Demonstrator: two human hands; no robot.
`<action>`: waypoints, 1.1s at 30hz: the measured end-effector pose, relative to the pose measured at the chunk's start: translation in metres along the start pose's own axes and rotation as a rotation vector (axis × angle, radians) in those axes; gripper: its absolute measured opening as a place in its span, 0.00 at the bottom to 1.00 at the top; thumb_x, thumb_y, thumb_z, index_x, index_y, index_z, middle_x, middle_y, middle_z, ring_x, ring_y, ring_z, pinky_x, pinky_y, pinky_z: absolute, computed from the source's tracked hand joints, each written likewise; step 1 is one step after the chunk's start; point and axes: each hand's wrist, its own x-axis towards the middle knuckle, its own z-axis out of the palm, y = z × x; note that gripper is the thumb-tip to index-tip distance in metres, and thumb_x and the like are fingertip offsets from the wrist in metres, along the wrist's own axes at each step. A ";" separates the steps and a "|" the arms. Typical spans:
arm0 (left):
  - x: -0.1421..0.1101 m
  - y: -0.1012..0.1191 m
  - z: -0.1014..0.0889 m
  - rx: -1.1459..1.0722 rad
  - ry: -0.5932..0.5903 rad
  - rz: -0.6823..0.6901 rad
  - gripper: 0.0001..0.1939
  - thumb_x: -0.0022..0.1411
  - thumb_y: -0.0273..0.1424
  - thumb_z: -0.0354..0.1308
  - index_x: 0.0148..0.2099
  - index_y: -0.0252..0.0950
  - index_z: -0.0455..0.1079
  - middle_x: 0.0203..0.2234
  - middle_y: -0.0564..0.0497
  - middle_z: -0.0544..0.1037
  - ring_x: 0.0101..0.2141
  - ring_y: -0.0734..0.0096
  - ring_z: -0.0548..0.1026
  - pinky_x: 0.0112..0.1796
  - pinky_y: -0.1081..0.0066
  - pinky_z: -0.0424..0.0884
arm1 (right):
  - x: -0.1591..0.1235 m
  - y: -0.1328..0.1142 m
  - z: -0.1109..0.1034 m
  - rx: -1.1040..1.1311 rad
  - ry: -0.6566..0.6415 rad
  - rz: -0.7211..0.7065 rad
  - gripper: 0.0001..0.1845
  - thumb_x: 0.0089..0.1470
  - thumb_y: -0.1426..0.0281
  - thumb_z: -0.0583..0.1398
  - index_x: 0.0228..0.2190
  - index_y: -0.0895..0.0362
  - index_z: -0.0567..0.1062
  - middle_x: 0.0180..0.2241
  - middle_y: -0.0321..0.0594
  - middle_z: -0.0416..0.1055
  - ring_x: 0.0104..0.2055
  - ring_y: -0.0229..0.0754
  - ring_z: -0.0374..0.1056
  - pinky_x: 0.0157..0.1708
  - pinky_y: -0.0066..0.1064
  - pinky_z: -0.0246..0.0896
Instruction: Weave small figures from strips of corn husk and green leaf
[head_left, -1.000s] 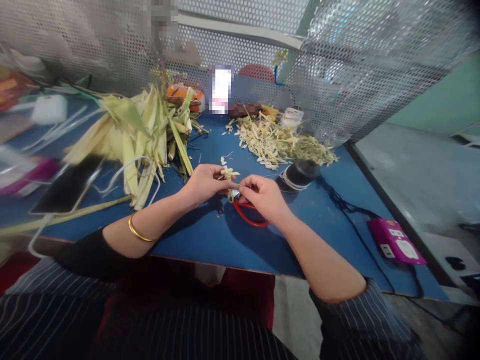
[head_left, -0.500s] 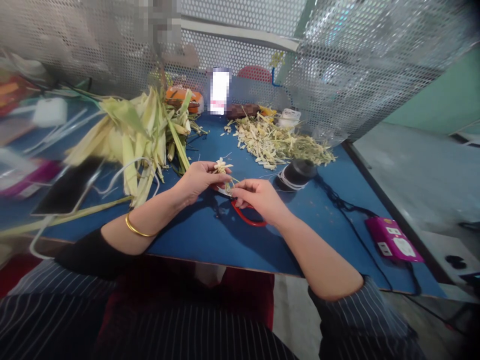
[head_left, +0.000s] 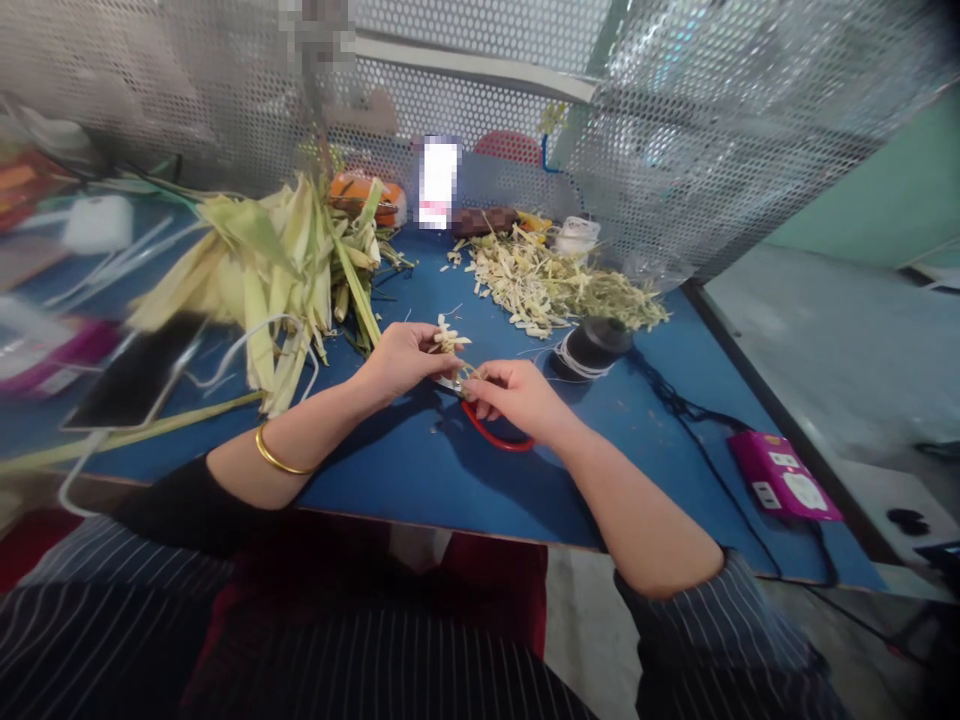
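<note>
The blue desk [head_left: 420,480] has its near edge just under the forearms and its right edge running back toward the perforated metal screen [head_left: 675,130], which closes off the far side. Open blue surface lies in front of the red-handled scissors [head_left: 491,432], toward the near edge, and to the right of them as far as the black cable [head_left: 697,430].

Both hands meet just above the scissors. The left hand [head_left: 401,362] pinches one small folded leaf piece [head_left: 448,343] between thumb and fingertips, the pale ends sticking up. The right hand [head_left: 514,395] has its fingers pressed together on a thin strip that runs from that piece — the strip itself is too fine to follow. The scissors lie on the desk, partly under the right hand; one pair.

Left of the scissors and farther back is one pile of long yellow-green leaves [head_left: 285,260]. Behind the scissors lies one heap of cut trimmings [head_left: 555,285], and right of the scissors one black spool [head_left: 596,345]. Far right of them, near the desk's edge, sits one magenta box [head_left: 784,478]. One gold bangle [head_left: 277,462] circles the left wrist.

Against half a second ago, the hands sit slightly lower over the scissors and the leaf piece has tipped a little to the right; everything else on the desk lies as it did.
</note>
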 end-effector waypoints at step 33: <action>-0.012 -0.002 0.012 0.165 -0.194 0.028 0.09 0.53 0.34 0.61 0.28 0.32 0.72 0.19 0.53 0.70 0.21 0.80 0.62 0.24 0.74 0.57 | 0.004 0.001 0.001 0.195 0.290 -0.201 0.14 0.41 0.61 0.67 0.26 0.57 0.72 0.24 0.32 0.67 0.27 0.33 0.61 0.30 0.29 0.58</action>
